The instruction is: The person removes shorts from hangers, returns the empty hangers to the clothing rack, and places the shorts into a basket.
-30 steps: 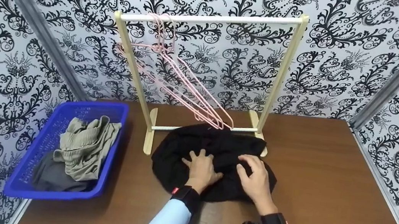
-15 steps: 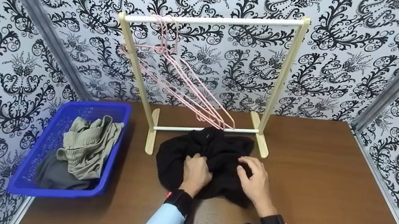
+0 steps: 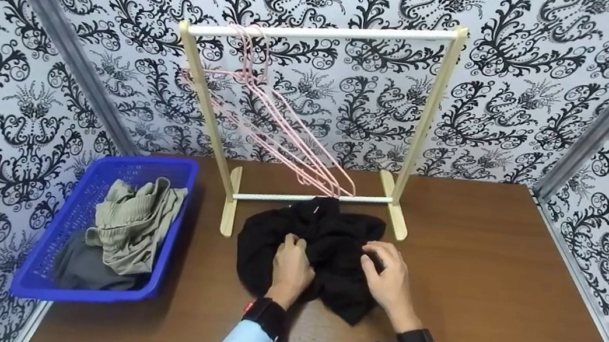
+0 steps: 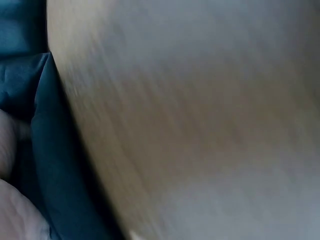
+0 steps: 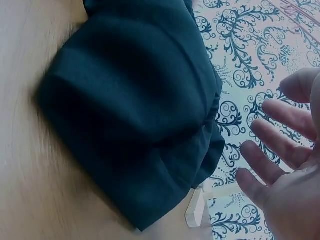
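Note:
A crumpled black garment (image 3: 342, 261) lies on the table in front of the rack, a small white mark near its far end. My left hand (image 3: 291, 269) grips a bunched fold of it, fingers curled into the cloth. In the left wrist view, only a bit of that hand (image 4: 20, 212) shows beside the dark fabric (image 4: 55, 155). Over the garment's right edge, my right hand (image 3: 390, 288) hovers with fingers loosely bent and nothing in them. The right wrist view shows this hand (image 5: 290, 185) apart from the draped cloth (image 5: 125, 100).
A wooden rack (image 3: 429, 117) stands behind the garment, several pink hangers (image 3: 292, 128) hooked on its white top rail (image 3: 328, 33). At left, a blue basket (image 3: 172, 236) holds beige shorts (image 3: 127, 218) and a dark grey cloth (image 3: 91, 269). Patterned walls (image 3: 499, 120) enclose the brown table (image 3: 499, 302).
My left hand has gone from spread flat on the garment to gripping it, and has drawn slightly left and nearer. The garment has bunched up. The right hand has barely moved.

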`<state>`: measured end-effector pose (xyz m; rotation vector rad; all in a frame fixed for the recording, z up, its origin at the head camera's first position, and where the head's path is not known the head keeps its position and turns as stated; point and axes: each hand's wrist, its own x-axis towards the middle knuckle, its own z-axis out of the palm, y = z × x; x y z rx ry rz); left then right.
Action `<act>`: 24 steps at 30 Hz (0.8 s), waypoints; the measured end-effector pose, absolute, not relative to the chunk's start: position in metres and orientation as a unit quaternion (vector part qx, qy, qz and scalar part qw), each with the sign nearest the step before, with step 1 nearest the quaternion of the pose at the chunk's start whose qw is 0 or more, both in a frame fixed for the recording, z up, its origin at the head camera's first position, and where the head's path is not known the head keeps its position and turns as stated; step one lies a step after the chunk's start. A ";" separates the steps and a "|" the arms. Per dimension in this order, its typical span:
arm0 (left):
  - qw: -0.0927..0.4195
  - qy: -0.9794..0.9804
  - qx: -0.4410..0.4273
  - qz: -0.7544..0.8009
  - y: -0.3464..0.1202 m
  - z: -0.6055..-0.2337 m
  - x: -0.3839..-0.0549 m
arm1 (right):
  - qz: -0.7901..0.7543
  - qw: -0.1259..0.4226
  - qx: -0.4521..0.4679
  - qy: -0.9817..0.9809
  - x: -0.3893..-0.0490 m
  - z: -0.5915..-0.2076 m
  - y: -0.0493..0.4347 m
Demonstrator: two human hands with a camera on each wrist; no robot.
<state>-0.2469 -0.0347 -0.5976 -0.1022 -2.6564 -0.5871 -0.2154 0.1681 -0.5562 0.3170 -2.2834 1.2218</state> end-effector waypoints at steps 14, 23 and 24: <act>0.251 -0.937 -0.061 -0.238 -0.047 -0.590 -0.238 | 0.456 0.233 0.123 -0.850 -0.212 -0.565 0.169; 0.257 -0.923 -0.078 -0.276 -0.059 -0.580 -0.237 | 0.451 0.252 0.134 -0.845 -0.211 -0.568 0.167; 0.258 -0.922 -0.080 -0.278 -0.060 -0.579 -0.237 | 0.451 0.253 0.134 -0.845 -0.211 -0.568 0.167</act>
